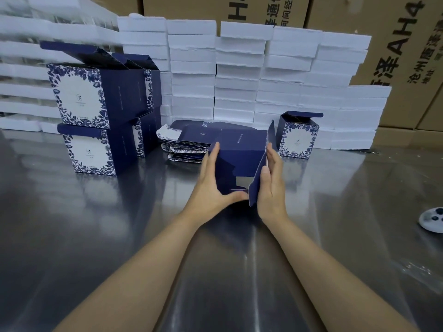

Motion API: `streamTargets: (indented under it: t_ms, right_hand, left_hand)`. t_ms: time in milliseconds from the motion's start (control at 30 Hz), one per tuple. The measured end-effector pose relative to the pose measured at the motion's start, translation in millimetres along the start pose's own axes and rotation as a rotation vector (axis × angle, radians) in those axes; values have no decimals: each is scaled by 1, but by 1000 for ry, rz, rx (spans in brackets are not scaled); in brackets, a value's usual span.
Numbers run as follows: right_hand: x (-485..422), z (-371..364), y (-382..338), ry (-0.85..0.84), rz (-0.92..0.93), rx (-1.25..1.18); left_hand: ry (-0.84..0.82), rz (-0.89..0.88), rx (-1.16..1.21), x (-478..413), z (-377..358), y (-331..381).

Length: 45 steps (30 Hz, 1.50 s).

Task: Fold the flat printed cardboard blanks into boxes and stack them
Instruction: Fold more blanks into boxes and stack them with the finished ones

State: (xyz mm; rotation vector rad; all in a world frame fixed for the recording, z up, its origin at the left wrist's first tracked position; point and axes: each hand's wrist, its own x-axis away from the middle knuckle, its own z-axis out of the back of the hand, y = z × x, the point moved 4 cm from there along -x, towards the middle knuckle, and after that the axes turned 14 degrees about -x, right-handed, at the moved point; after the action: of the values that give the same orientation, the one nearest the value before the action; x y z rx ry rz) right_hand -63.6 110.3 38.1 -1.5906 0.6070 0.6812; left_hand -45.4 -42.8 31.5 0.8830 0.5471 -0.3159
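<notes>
A dark blue, partly folded box (239, 154) lies on its side over the steel table (119, 236), its open end and loose flaps facing me. My left hand (211, 183) grips its left side, thumb curled under the near bottom flap. My right hand (272, 180) lies flat against the right flap with straight fingers. Behind the box sits a pile of flat printed blanks (184, 142). Folded blue-and-white floral boxes (96, 111) are stacked two high at the left. One more folded box (298, 137) stands upright at the right, lid open.
White foam blocks (239, 75) are piled in rows along the back of the table. Brown shipping cartons (395, 56) stand behind them. A white round object with dark spots (434, 220) lies at the right edge.
</notes>
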Motion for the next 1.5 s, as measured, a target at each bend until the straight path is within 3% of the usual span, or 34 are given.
streamTargets:
  t_ms: [167, 433, 700, 867, 1500]
  right_hand:
    - [-2, -2, -2, -66, -1, 33]
    - [0, -4, -4, -103, 25, 275]
    - [-2, 1, -11, 46, 94, 317]
    - [-3, 5, -12, 104, 111, 306]
    - [-3, 15, -6, 257, 128, 305]
  left_hand:
    - [156, 6, -24, -4, 5, -13]
    - [156, 58, 96, -4, 4, -14]
    - [178, -42, -168, 0, 4, 7]
    - [168, -108, -190, 1, 4, 15]
    - [144, -97, -158, 4, 2, 13]
